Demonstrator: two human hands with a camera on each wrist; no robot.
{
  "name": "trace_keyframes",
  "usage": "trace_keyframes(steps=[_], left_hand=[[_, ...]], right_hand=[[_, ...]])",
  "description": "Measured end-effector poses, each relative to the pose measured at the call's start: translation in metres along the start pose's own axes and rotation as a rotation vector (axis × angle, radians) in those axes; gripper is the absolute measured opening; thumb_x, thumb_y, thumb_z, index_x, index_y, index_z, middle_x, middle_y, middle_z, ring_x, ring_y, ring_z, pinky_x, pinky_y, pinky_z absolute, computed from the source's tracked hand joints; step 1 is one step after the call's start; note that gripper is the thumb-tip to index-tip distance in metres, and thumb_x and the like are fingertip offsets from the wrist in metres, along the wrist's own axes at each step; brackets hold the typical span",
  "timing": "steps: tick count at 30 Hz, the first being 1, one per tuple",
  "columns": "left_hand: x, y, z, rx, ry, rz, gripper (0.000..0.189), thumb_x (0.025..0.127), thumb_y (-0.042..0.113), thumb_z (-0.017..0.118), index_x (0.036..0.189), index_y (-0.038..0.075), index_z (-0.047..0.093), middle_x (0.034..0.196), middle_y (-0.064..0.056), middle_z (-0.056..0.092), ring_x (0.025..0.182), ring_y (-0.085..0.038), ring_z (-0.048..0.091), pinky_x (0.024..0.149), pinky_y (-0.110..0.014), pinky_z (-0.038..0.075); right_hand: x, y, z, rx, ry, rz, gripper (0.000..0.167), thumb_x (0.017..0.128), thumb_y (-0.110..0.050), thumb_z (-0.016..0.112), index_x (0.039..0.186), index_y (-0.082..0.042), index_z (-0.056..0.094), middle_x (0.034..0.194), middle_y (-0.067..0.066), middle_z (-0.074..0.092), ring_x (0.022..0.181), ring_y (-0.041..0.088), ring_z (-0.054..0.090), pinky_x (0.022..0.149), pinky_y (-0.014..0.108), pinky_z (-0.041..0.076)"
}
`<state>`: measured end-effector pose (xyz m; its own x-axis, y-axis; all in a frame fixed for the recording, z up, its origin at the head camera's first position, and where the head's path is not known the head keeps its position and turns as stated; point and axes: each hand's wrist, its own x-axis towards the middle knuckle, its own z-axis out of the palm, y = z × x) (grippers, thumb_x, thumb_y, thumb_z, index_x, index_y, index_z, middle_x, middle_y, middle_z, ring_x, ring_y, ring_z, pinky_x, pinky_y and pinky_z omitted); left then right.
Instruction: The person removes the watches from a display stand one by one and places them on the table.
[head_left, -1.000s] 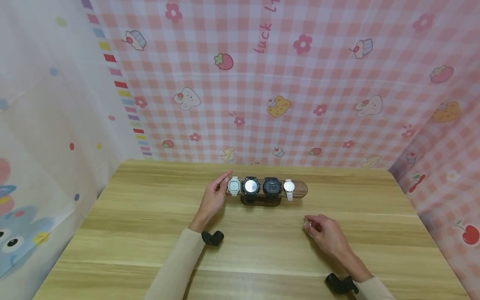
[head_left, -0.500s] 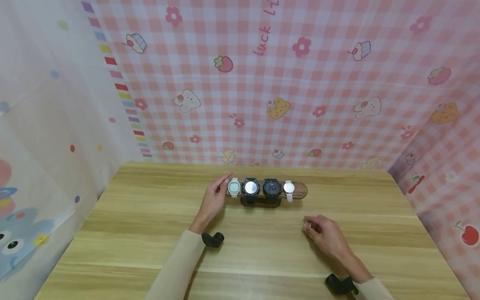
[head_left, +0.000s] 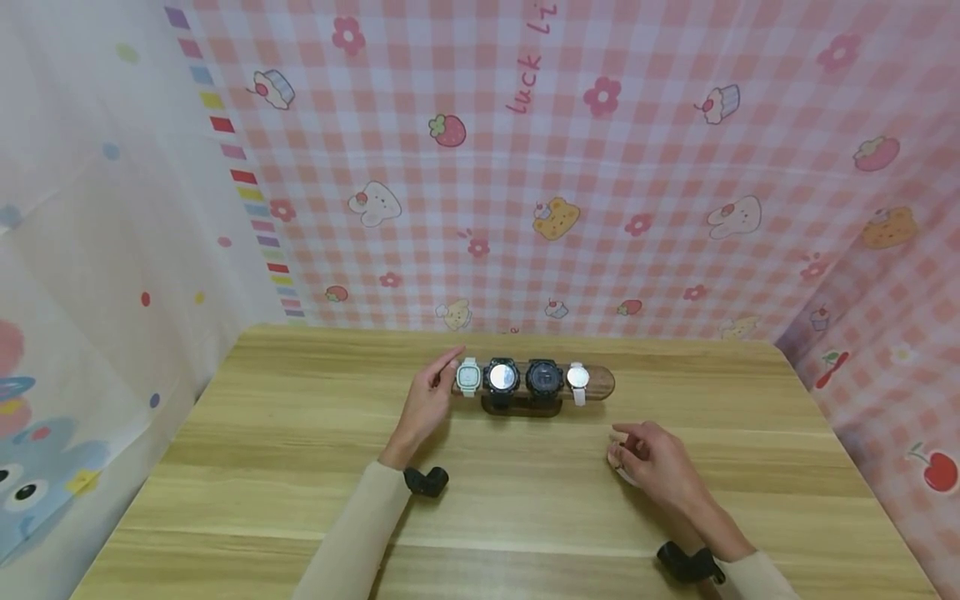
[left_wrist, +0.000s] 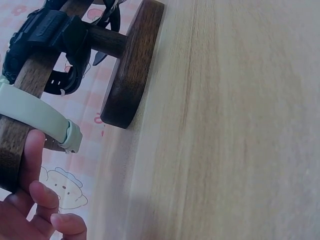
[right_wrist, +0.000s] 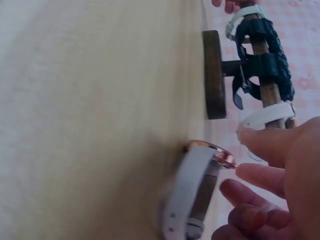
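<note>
A dark wooden watch stand (head_left: 600,382) carries several watches in a row. At its left end, my left hand (head_left: 426,404) holds the bar tip, a finger pressed along the wood beside the pale mint watch (left_wrist: 37,112). To the right and nearer, my right hand (head_left: 663,467) is low over the table with thumb and fingers apart. Under it is a loose watch (right_wrist: 187,187) with a whitish strap and rose-gold case, tilted on its side. A fingertip (right_wrist: 245,171) is right at the case's crown. In the head view the hand mostly hides this watch.
Two black watches (head_left: 543,377) and a white-strapped watch (head_left: 577,377) sit along the bar, right of the mint one. Bare bar shows at the right end. The wood-grain table (head_left: 495,517) ends at a pink checked cloth (head_left: 480,183) behind.
The right hand's index finger has straightened and its fingers have spread from their earlier pinch; the whitish strap now shows below the thumb. The left hand stays on the bar.
</note>
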<state>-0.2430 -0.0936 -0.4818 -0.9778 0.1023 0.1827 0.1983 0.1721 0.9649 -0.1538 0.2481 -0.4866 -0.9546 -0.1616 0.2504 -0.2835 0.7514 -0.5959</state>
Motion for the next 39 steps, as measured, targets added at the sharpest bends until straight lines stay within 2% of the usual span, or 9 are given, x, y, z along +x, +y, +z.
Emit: trace_keyframes(steps=[5,9,15,19,26,28,30,35,39], left_hand=[[-0.008,0.023,-0.002,0.025,-0.012,0.000,0.037,0.107,0.012,0.043,0.141,0.004,0.054,0.146,-0.016,0.051,0.092,-0.012,0.056,0.083,-0.049,0.056],[-0.009,0.025,-0.002,0.032,-0.013,0.007,0.037,0.107,0.013,0.043,0.141,0.004,0.054,0.142,-0.018,0.054,0.087,-0.015,0.054,0.082,-0.048,0.056],[-0.010,0.023,-0.002,0.017,-0.015,-0.002,0.037,0.107,0.014,0.043,0.141,0.006,0.055,0.146,-0.015,0.051,0.095,-0.015,0.057,0.086,-0.055,0.054],[-0.011,0.025,-0.002,0.027,-0.012,-0.001,0.037,0.107,0.014,0.043,0.141,0.007,0.055,0.145,-0.015,0.052,0.092,-0.016,0.056,0.085,-0.056,0.053],[-0.011,0.028,-0.002,0.056,-0.008,0.004,0.037,0.107,0.014,0.043,0.141,0.006,0.055,0.142,-0.018,0.054,0.086,-0.014,0.054,0.080,-0.045,0.054],[-0.011,0.026,-0.002,0.052,-0.007,-0.001,0.036,0.107,0.013,0.044,0.141,0.006,0.055,0.142,-0.018,0.054,0.086,-0.015,0.055,0.080,-0.046,0.055],[-0.010,0.026,-0.002,0.057,-0.003,-0.006,0.036,0.107,0.014,0.044,0.140,0.006,0.056,0.143,-0.016,0.054,0.092,-0.016,0.056,0.080,-0.041,0.056],[-0.002,0.003,0.000,0.069,0.013,-0.013,0.037,0.107,0.019,0.044,0.141,0.010,0.056,0.147,-0.010,0.052,0.111,-0.019,0.054,0.085,-0.029,0.049],[0.002,-0.012,0.001,0.063,0.025,0.004,0.037,0.107,0.026,0.044,0.141,0.016,0.057,0.146,-0.005,0.053,0.104,-0.020,0.055,0.083,-0.030,0.049]], right_hand=[[0.004,0.001,-0.007,0.022,0.007,-0.008,0.031,0.086,-0.002,0.074,0.116,0.005,0.068,0.083,0.003,0.059,0.062,0.004,0.047,0.050,0.021,0.043],[0.011,-0.001,-0.016,0.040,0.008,0.008,0.033,0.091,-0.008,0.071,0.122,0.003,0.066,0.089,0.006,0.060,0.062,0.006,0.047,0.049,0.022,0.041],[0.024,-0.008,-0.026,0.056,0.033,0.020,0.037,0.095,-0.016,0.068,0.128,-0.001,0.062,0.094,0.007,0.061,0.061,0.009,0.047,0.051,0.024,0.040],[0.034,-0.016,-0.030,0.068,0.044,0.034,0.040,0.097,-0.021,0.066,0.131,-0.002,0.060,0.098,0.008,0.062,0.062,0.010,0.048,0.052,0.024,0.041],[0.051,-0.027,-0.030,0.084,0.050,0.036,0.044,0.097,-0.024,0.067,0.135,-0.004,0.058,0.101,0.010,0.062,0.066,0.013,0.050,0.055,0.025,0.042],[0.056,-0.030,-0.029,0.100,0.047,0.029,0.045,0.096,-0.023,0.067,0.136,-0.003,0.057,0.102,0.011,0.061,0.068,0.014,0.051,0.055,0.024,0.043],[0.059,-0.032,-0.027,0.117,0.039,0.022,0.047,0.095,-0.021,0.068,0.137,-0.003,0.056,0.102,0.012,0.061,0.069,0.015,0.052,0.056,0.024,0.044],[0.066,-0.037,-0.023,0.143,0.005,0.017,0.050,0.094,-0.019,0.070,0.138,-0.001,0.054,0.103,0.014,0.059,0.076,0.017,0.054,0.061,0.025,0.047],[0.071,-0.039,-0.019,0.153,-0.018,0.024,0.052,0.093,-0.018,0.071,0.139,-0.001,0.053,0.104,0.014,0.058,0.078,0.018,0.054,0.063,0.025,0.047]])
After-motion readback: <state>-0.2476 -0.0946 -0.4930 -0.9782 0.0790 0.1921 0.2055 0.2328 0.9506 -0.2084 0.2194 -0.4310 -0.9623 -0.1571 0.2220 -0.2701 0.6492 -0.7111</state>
